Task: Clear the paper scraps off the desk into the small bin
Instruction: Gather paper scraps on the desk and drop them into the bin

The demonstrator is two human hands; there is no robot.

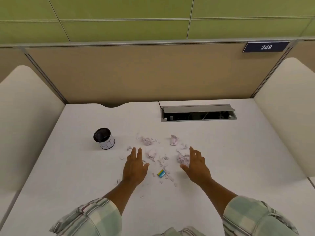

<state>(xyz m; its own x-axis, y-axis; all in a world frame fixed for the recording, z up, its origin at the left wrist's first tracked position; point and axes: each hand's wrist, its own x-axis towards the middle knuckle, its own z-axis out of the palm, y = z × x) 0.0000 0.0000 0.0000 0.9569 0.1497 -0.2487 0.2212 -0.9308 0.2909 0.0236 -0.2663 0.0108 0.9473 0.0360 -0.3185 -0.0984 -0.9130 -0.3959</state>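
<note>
Several pale paper scraps lie scattered across the middle of the white desk, some crumpled, such as one wad at the far side. A small black mesh bin with a white paper label stands upright to the left of the scraps. My left hand rests flat and open at the left edge of the pile. On the right edge, my right hand is open too, fingers beside a crumpled scrap. Neither hand holds anything.
A small yellow and blue eraser lies among the scraps between my hands. An open cable hatch is set into the desk at the back. Beige partitions wall the desk at the back and both sides.
</note>
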